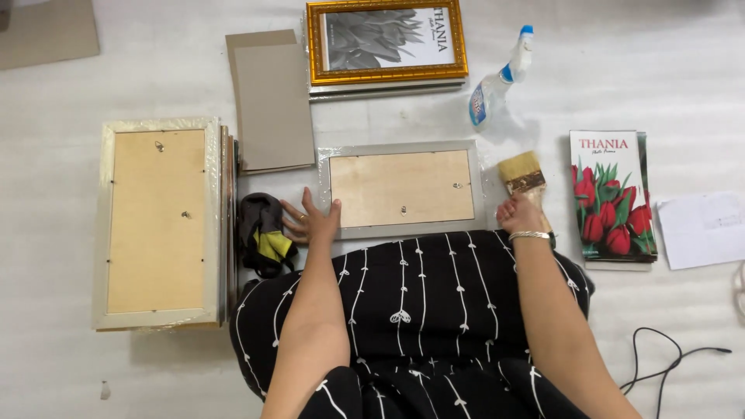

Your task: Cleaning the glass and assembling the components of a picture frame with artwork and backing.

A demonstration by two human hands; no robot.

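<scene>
Right hand [518, 211] grip fisted on paintbrush [524, 177]; left hand [310, 223] spread, pinning face-down frame [402, 188] on floor. Dusting step; next sweep needs brush over backing.

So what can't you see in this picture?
All in the head view:
- Front of the grey picture frame: it lies face down.
- Paintbrush handle: hidden inside the right hand.
- Frames beneath the wrapped frame on the left: only edges show.
- Black cable: cut off by the bottom edge.
- Left hand: palm hidden, pressed flat.
</scene>
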